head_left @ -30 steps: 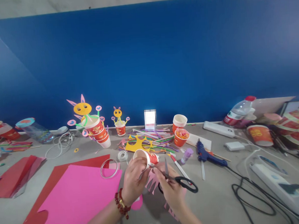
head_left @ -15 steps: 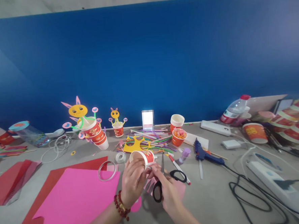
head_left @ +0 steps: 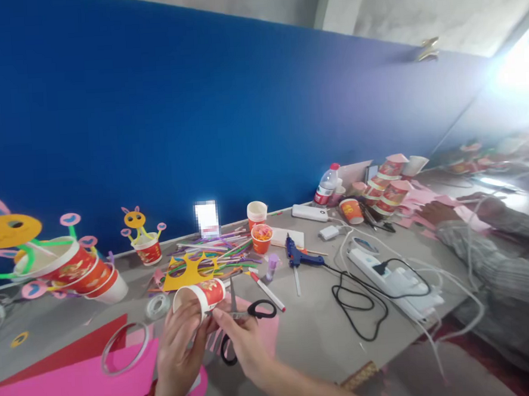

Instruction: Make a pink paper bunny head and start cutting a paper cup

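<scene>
My left hand [head_left: 181,337], with a red beaded bracelet at its wrist, is closed round a red and white paper cup [head_left: 211,291]. The cup lies tilted on its side, its mouth facing left. Against its lower side, my right hand [head_left: 244,336] grips a pair of black-handled scissors [head_left: 261,309] near the pivot. They are spread wide; one blade points up and away, the other runs toward the cup behind my fingers. Its tip is hidden. Under my hands is a pink paper [head_left: 268,332] with cut strips.
A yellow cut-out sheet [head_left: 188,273], pipe cleaners, a marker [head_left: 268,290] and a glue gun [head_left: 299,255] lie around. Paper-cup figures [head_left: 146,250] stand left. A power strip [head_left: 390,286] with cables is right. Another person's sleeve [head_left: 483,250] and hand show far right.
My view has swung right, so the table things sit further left and another person has come into sight. Both hands keep their hold on the cup and scissors, with little movement between them.
</scene>
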### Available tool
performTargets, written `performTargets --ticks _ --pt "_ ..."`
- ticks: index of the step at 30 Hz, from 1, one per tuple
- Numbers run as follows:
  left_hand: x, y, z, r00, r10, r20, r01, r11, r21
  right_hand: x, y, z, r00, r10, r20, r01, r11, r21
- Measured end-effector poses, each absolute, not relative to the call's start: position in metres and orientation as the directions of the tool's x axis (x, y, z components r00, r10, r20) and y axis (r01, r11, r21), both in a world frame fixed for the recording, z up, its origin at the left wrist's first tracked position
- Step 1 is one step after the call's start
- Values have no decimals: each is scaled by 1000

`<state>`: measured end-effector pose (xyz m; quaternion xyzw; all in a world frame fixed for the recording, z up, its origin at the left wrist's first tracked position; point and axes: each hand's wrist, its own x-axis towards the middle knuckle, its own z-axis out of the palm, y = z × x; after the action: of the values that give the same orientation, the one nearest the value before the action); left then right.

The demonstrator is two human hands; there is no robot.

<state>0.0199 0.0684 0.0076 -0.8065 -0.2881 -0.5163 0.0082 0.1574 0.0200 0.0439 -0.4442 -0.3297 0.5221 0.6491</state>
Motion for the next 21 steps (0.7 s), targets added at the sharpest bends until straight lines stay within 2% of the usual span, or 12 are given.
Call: performTargets --ticks 4,8,9,12,18,21 --pt "22 64 14 290 486 824 489 -815 309 161 18 42 245 969 -26 -366 67 -928" --pt "26 57 28 363 589 722 408 -797 445 165 16 44 197 978 -71 -344 2 -939" --pt "27 56 31 362 620 696 413 -776 476 167 16 44 203 978 -40 -313 26 -950" --pt "30 55 38 313 642 700 423 -754 502 171 18 43 168 983 73 -226 110 -968" --pt "31 54 44 286 655 699 397 -745 536 172 18 40 145 973 180 -127 199 -972" --pt "31 53 43 283 645 710 404 -751 522 170 17 40 195 969 150 -139 179 -974"
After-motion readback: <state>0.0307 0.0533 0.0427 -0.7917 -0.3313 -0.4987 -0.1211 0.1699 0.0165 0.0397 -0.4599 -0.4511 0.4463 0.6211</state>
